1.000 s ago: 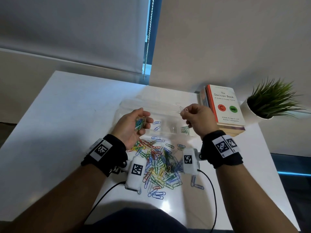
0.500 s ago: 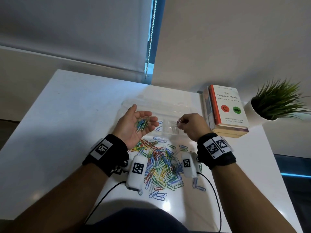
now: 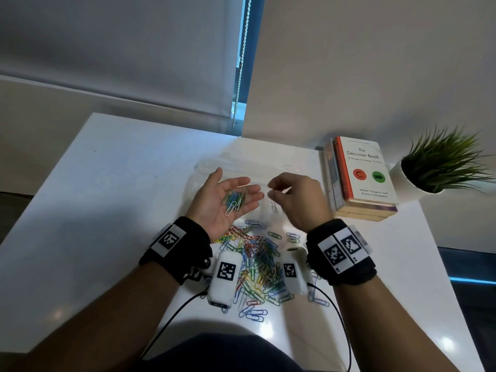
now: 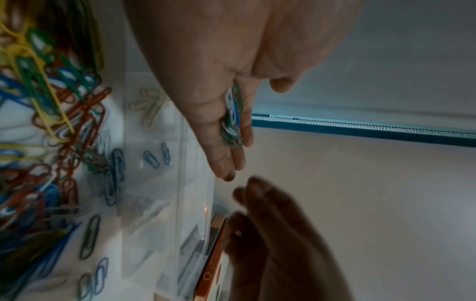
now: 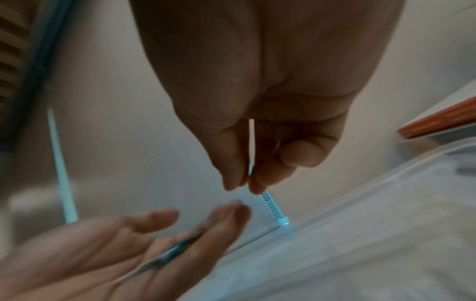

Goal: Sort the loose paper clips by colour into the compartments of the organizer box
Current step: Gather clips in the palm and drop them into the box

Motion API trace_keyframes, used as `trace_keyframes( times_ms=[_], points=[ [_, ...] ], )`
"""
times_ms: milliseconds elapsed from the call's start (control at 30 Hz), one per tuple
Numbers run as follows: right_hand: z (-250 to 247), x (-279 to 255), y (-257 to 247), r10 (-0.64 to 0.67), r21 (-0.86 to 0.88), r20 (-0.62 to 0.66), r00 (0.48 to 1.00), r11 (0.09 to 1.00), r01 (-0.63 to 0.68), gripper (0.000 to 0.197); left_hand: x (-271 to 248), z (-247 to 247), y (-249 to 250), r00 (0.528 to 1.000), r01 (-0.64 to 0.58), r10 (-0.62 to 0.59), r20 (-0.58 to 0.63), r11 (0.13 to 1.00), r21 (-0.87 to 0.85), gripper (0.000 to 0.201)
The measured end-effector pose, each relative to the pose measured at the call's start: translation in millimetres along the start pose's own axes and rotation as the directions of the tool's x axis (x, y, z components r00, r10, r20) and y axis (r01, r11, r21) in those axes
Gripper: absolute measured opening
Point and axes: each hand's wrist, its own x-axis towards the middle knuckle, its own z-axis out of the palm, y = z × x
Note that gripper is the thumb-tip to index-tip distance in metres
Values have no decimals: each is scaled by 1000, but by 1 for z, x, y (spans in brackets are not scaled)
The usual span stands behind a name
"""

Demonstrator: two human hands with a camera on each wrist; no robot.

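My left hand (image 3: 236, 185) lies palm up over the clear organizer box (image 3: 290, 165), fingers straight. A small bunch of green, blue and white paper clips (image 3: 236, 200) rests on the palm, also seen as the bunch (image 4: 233, 120) in the left wrist view. My right hand (image 3: 269, 189) hovers just right of those fingertips, fingers curled, thumb and forefinger tips nearly touching (image 5: 246, 187); I see no clip between them. The loose multicolour pile (image 3: 257, 261) lies on the table below both wrists. Compartments hold a few blue clips (image 4: 154, 158) and pale clips (image 4: 149, 106).
A stack of books (image 3: 362, 175) sits right of the box, with a potted plant (image 3: 440, 167) beyond it. The white table (image 3: 120, 183) stretches to the left. A blind chain (image 3: 241, 63) hangs behind the table. Several stray clips (image 3: 255, 314) lie near the front edge.
My right hand held a pale clip over the box's right side, lowered it to the box, and now sits empty by my left fingertips. My left hand uncurled to a flat palm.
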Motion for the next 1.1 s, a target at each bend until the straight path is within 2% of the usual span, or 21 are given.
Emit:
trace_keyframes(
  times_ms=[67, 133, 267, 400, 533, 667, 867, 1100],
  points=[
    [8, -7, -15, -101, 45, 71, 992, 994, 97, 12, 0, 1, -1, 1000, 9, -9, -3, 1000, 17, 62],
    [17, -10, -23, -157, 3, 144, 977, 987, 158, 21, -2, 1, -2, 1000, 25, -24, -12, 998, 55, 66],
    [23, -8, -24, -142, -122, 207, 968, 978, 169, 34, -2, -2, -3, 999, 51, -52, 4, 996, 68, 67],
    [23, -9, -22, -132, -70, 173, 976, 987, 146, 24, 0, -7, -4, 998, 63, -64, 21, 997, 47, 63],
    [22, -10, -16, -113, -30, 154, 982, 992, 119, 14, 0, -6, -6, 998, 47, -49, 44, 998, 44, 42],
    [20, -8, -9, -113, -17, 161, 981, 993, 118, 9, 0, -8, -8, 996, 23, -30, 83, 997, 74, 33],
    [13, -6, -1, -8, 247, 159, 987, 969, -32, 14, -1, -10, -7, 995, 29, -43, 90, 989, 145, 33],
    [6, -8, 0, 52, 513, 215, 975, 844, -158, 15, -4, -8, -7, 993, -40, 13, 120, 975, 218, 22]
  ],
)
